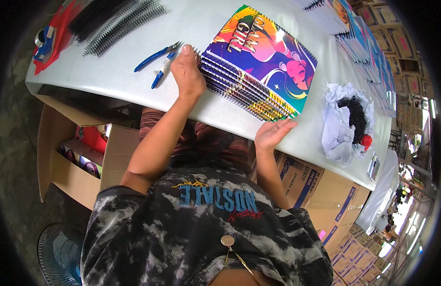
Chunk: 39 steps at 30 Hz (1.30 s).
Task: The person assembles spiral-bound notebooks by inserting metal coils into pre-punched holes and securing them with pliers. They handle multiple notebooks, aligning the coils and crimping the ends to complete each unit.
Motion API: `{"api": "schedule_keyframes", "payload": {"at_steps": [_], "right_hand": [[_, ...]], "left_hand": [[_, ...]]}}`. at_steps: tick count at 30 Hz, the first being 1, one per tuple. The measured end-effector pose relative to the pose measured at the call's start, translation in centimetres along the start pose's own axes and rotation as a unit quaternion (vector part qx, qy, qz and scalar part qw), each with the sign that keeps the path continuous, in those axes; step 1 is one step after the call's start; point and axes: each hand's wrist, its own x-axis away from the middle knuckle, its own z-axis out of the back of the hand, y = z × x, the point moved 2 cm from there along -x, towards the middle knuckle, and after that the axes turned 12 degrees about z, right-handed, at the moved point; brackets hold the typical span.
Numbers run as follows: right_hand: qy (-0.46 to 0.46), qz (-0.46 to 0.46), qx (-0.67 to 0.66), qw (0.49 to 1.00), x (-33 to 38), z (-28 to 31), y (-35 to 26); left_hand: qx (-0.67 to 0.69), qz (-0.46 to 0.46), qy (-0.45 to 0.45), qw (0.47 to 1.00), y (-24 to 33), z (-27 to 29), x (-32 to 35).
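A stack of several spiral-bound notebooks (258,59) lies on the white table in front of me. The top one has a colourful cartoon cover, and the lower ones fan out toward me with their black coils showing. My left hand (188,74) stands flat against the stack's left side, thumb up, its other fingers partly hidden. At the near right corner, my right hand (274,135) is stretched out, palm up along the stack's edge. Blue-handled cutting pliers (151,59) and a blue and white pen-like tool (161,74) lie just left of my left hand.
Black spiral coils (122,26) and a tape dispenser (46,43) on red material lie at the far left. Crumpled paper (337,136) with black coil scraps sits right. More notebooks (365,57) are piled far right. Open cardboard box (118,148) below left; closed carton (334,200) below right.
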Motion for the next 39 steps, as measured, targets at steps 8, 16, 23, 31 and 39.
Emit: {"api": "schedule_keyframes", "payload": {"at_steps": [8,16,23,31,39], "right_hand": [[-0.071,0.123,0.136,0.98,-3.2,-2.4,-2.5],[-0.045,0.118,0.127,0.984,-2.7,-2.5,-1.8],[-0.02,0.347,0.181,0.92,-7.0,-5.4,-7.7],[-0.726,0.248,0.436,0.47,-7.6,-20.9,-6.5],[-0.827,0.204,0.473,0.227,-3.8,-24.9,-1.2]], "left_hand": [[0.063,-0.186,0.104,0.975,1.5,-0.5,0.0],[0.009,-0.121,-0.008,0.993,0.8,0.3,-0.5],[-0.558,-0.248,0.12,0.783,2.2,6.3,-0.8],[-0.165,0.175,-0.025,0.97,3.6,9.5,-0.9],[0.441,0.478,-0.264,0.712,1.4,7.5,7.6]]}}
